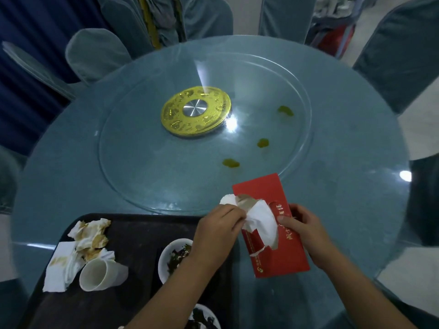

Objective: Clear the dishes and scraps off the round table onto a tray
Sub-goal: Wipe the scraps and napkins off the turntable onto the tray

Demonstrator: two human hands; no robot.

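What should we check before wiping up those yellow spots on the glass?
1. The left hand pinches the tissue: ok.
2. The right hand holds the red tissue box: ok.
3. Tissue fully out of the box: not ok, part sits in the slot.
4. Nothing blocks the three yellow spots on the glass turntable: ok.
5. Bare room on the tray for the used tissue: ok.

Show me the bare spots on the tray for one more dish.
Free on the tray: the far middle, between the dirty napkins and the bowl, and the near left, below the cup. Crowded: its left edge and its right side under the left hand.
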